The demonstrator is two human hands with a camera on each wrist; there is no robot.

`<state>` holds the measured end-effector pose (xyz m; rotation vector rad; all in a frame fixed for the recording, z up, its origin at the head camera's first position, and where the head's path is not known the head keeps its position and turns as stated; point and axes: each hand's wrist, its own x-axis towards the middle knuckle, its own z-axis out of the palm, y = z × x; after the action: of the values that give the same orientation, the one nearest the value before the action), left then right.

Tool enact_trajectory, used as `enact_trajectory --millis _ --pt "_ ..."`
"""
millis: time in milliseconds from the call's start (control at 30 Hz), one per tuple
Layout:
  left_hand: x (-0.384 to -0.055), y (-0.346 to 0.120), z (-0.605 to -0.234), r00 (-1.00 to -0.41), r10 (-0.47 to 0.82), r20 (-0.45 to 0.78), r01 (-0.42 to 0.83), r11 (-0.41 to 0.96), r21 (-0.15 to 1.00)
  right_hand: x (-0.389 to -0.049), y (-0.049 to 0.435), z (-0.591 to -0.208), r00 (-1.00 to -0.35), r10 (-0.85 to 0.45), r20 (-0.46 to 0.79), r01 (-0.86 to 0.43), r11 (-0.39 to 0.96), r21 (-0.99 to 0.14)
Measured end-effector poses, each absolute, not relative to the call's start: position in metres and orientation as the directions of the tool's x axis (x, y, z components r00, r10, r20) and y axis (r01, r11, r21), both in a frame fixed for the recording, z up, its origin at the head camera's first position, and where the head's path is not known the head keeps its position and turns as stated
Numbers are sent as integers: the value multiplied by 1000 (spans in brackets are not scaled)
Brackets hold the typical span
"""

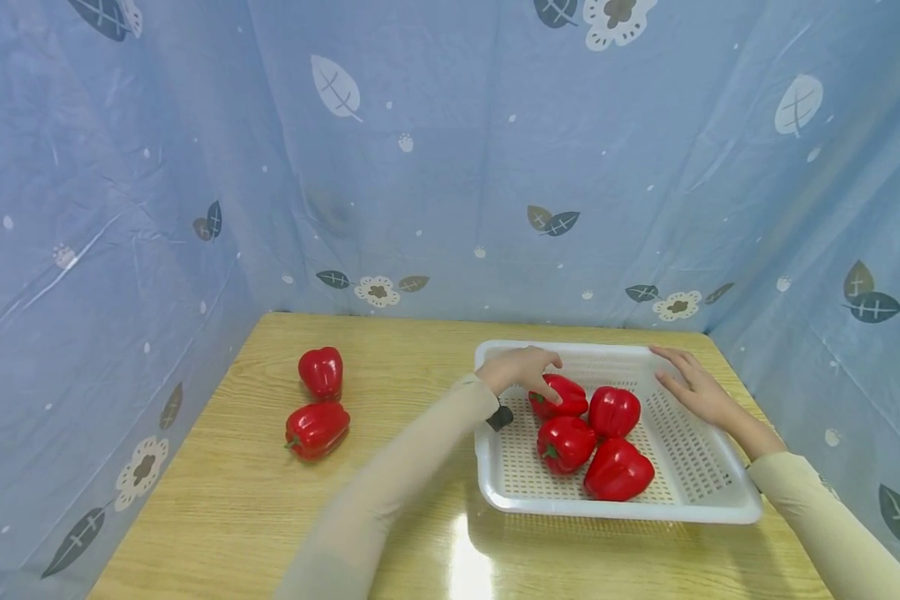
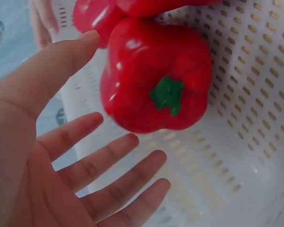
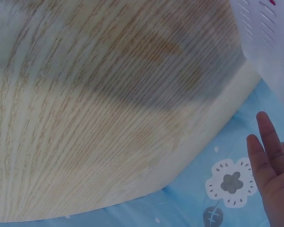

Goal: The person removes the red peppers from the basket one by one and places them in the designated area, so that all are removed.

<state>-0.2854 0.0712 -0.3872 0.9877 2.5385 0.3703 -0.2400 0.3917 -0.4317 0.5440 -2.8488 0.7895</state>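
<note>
A white perforated plastic basket (image 1: 540,505) on the table holds several red bell peppers. My left hand (image 1: 523,369) reaches over its back left part, fingers spread and apart, beside a red bell pepper (image 1: 566,395) with a green stem. In the left wrist view that bell pepper (image 2: 156,71) lies just beyond the thumb and fingertips, with nothing gripped. At the basket's right rim is my right hand (image 1: 699,394), its fingers extended over the edge. The right wrist view catches the right hand (image 3: 277,175) with straight fingers near the basket's outer wall (image 3: 262,38).
Two more red bell peppers, one at the back (image 1: 322,372) and one nearer (image 1: 317,430), lie on the left of the wooden table (image 1: 217,500). A blue patterned curtain (image 1: 420,167) hangs around the table's back and sides.
</note>
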Motion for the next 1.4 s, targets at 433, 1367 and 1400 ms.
enact_trajectory --millis 433,1367,1400 --pt "-280 81 -404 -718 658 -227 564 741 364 -237 390 -429 -917 -312 250 -396 789 -469" --pt "-276 72 -384 -701 701 -134 612 686 394 -237 392 -430 -918 -315 242 -395 789 -470" --pt "-276 71 -382 -700 703 -128 613 683 397 -238 393 -431 -917 -317 242 -396 789 -470"
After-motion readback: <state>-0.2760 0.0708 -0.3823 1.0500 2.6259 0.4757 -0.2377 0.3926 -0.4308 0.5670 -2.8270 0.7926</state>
